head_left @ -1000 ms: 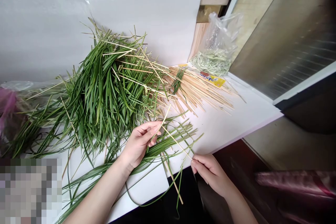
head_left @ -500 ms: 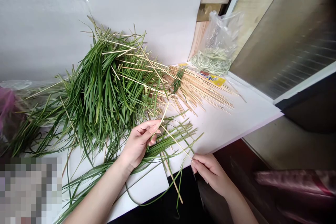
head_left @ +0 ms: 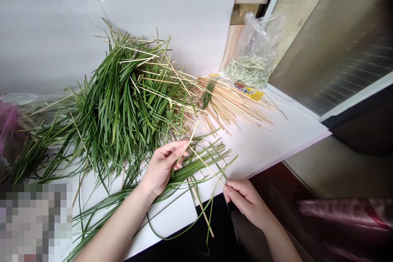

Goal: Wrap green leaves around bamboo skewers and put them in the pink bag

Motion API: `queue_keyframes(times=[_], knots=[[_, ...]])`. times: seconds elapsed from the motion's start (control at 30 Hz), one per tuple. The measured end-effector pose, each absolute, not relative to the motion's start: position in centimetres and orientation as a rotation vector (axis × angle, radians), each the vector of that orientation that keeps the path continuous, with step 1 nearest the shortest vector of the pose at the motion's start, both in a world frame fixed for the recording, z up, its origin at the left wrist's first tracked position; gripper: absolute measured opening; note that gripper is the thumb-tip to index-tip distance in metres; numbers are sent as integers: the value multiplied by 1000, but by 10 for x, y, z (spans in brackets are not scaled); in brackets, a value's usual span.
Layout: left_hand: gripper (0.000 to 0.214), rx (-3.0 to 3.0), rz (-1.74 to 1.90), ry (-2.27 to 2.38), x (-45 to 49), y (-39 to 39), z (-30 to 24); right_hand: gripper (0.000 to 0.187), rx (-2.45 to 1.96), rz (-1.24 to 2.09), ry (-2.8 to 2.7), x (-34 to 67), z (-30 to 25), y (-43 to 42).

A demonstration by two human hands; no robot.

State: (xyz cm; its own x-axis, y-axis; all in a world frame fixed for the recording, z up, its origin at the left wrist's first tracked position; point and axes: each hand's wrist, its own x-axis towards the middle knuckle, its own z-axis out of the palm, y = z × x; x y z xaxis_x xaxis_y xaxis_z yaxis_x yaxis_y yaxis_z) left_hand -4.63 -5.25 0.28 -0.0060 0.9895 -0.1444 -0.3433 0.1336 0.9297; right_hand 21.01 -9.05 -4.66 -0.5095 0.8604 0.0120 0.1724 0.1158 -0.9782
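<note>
My left hand (head_left: pixel 166 163) pinches a pale yellowish stalk (head_left: pixel 193 134) between thumb and fingers. Between the fingertips of my right hand (head_left: pixel 242 199) is the lower end of a thin bamboo skewer (head_left: pixel 206 164). Its other end meets the pale stalk beside my left fingertips; whether it pierces the stalk I cannot tell. Long green garlic chives (head_left: pixel 196 168) lie under and beside my left hand, some hanging over the table's front edge. Another skewer (head_left: pixel 204 213) sticks out past that edge, below and between my hands.
A large heap of chives (head_left: pixel 123 106) mixed with skewers fills the table's left and middle. Many loose skewers (head_left: pixel 236 106) fan out to its right. Behind them stands a clear plastic bag (head_left: pixel 260 37) with pale strips. The white table (head_left: pixel 294 127) ends diagonally at right.
</note>
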Motion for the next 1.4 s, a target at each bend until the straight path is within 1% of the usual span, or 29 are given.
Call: queue_keyframes(times=[0.2, 0.7, 0.9, 1.07, 1.4], knots=[[23, 875, 1280, 1056, -46, -54, 4, 47, -1002, 1450, -1768, 210, -48, -91], [23, 1051, 1327, 1141, -46, -54, 8, 52, -1013, 1458, -1772, 209, -46, -90], [22, 1021, 1263, 1097, -48, -54, 7, 51, -989, 1462, -1775, 209, -46, -90], [25, 920, 1211, 1039, -47, -55, 10, 50, -985, 1454, -1774, 209, -46, -90], [24, 890, 1195, 1061, -44, -55, 9, 52, -970, 1393, -1813, 208, -42, -90]])
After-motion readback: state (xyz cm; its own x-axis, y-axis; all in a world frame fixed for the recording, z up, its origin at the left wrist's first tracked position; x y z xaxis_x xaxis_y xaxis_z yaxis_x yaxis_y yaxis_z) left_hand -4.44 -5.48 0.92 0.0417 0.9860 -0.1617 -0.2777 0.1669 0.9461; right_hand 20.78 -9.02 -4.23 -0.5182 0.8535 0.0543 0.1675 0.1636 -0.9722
